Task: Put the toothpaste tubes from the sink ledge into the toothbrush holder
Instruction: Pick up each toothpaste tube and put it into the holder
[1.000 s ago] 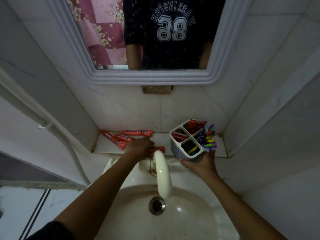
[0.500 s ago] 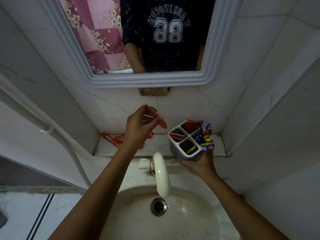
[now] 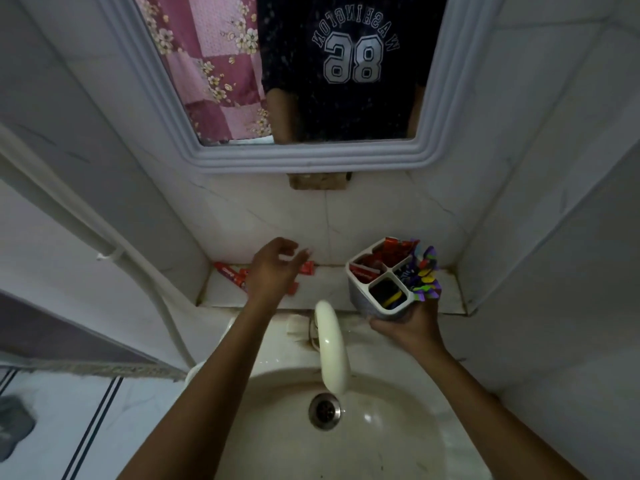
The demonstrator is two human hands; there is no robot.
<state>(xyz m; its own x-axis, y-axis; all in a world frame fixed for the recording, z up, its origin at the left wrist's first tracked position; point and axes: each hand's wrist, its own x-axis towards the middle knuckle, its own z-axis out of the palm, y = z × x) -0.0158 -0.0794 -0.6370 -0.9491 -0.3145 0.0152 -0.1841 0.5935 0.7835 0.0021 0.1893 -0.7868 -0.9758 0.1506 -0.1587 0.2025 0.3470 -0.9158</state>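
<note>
The right hand (image 3: pixel 410 327) grips the toothbrush holder (image 3: pixel 381 292) from below, at three o'clock of the faucet (image 3: pixel 330 344). The left hand (image 3: pixel 273 271), fingers spread and empty, hovers over red toothpaste tubes (image 3: pixel 230 273) on the ledge (image 3: pixel 322 292) at eleven o'clock.

The pale stone sink ledge (image 3: pixel 332 289) runs along the wall at twelve o'clock from the basin, stained along its front edge, and carries red toothpaste tubes (image 3: pixel 230 272) lying flat toward its nine o'clock end, partly hidden, so their number is unclear.
</note>
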